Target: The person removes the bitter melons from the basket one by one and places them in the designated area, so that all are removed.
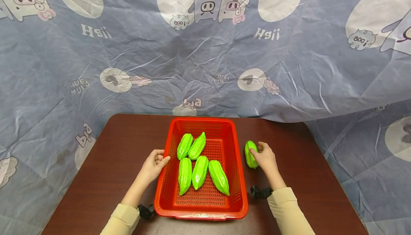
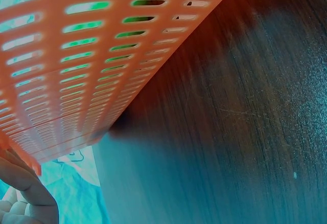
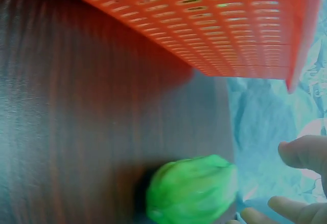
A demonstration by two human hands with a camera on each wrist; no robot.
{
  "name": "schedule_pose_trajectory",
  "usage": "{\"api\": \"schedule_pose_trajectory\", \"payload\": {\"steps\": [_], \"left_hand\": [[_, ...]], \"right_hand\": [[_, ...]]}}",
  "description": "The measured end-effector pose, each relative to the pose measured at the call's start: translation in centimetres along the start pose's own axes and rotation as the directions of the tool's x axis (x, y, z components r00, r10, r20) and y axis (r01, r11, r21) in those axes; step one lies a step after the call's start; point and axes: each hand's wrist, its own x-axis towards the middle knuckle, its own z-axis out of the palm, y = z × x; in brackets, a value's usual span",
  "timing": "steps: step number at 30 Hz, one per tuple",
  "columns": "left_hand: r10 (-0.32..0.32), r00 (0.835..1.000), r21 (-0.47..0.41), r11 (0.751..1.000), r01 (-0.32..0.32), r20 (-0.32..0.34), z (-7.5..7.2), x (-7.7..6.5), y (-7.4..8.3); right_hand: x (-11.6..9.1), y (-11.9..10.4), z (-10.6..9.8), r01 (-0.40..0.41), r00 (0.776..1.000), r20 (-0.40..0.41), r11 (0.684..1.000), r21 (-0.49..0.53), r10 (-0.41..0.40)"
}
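A red plastic basket (image 1: 205, 215) with slotted walls stands on the brown table, holding several green, ridged bitter melons (image 1: 199, 172). At its left rim, my left hand (image 1: 152, 165) grips the edge with thumb and bent fingers; the left wrist view shows part of that hand (image 2: 28, 191) beside the slotted wall. Right of the basket, another bitter melon (image 1: 250, 154) lies on the table. My right hand (image 1: 267, 159) is over its right side, thumb and fingers spread. In the right wrist view, the fingers (image 3: 301, 152) appear apart from this melon (image 3: 191, 191).
The brown table (image 1: 128, 135) extends on both sides of the basket. Behind it hangs a blue-grey printed cloth (image 1: 192, 56), which also covers the sides. Dark wrist cameras (image 1: 261, 192) sit by both forearms, close to the basket's sides.
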Motion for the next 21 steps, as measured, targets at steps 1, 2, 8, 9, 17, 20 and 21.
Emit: {"api": "schedule_pose_trajectory", "payload": {"steps": [1, 2, 8, 9, 17, 20, 21], "left_hand": [[-0.002, 1.000, 0.000, 1.000, 0.002, 0.000, 0.0, 0.0, 0.0], [-0.003, 1.000, 0.001, 1.000, 0.003, 0.001, 0.0, 0.0, 0.0], [-0.002, 1.000, -0.006, 1.000, 0.002, 0.000, 0.0, 0.0, 0.0], [-0.001, 1.000, -0.006, 1.000, 0.001, 0.001, 0.0, 0.0, 0.0], [0.007, 1.000, -0.008, 1.000, -0.007, 0.003, 0.0, 0.0, -0.1], [0.008, 1.000, -0.009, 1.000, -0.008, 0.002, 0.0, 0.0, -0.1], [0.008, 1.000, -0.009, 1.000, -0.008, 0.001, 0.0, 0.0, -0.2]], "right_hand": [[0.0, -0.2, -0.2, 0.002, 1.000, -0.003, 1.000, 0.003, -0.002], [0.0, -0.3, -0.5, 0.001, 1.000, -0.007, 1.000, 0.003, -0.001], [-0.3, -1.4, -1.6, -0.005, 1.000, -0.020, 1.000, 0.015, 0.005], [-0.4, -1.6, -1.8, 0.000, 1.000, -0.026, 1.000, 0.019, 0.001], [-0.8, -4.3, -3.0, 0.099, 0.992, -0.087, 0.991, 0.086, -0.092], [-1.3, -5.7, -3.3, 0.129, 0.989, -0.094, 0.983, 0.131, -0.117], [-1.4, -6.2, -3.3, 0.136, 0.988, -0.092, 0.979, 0.149, -0.123]]}}
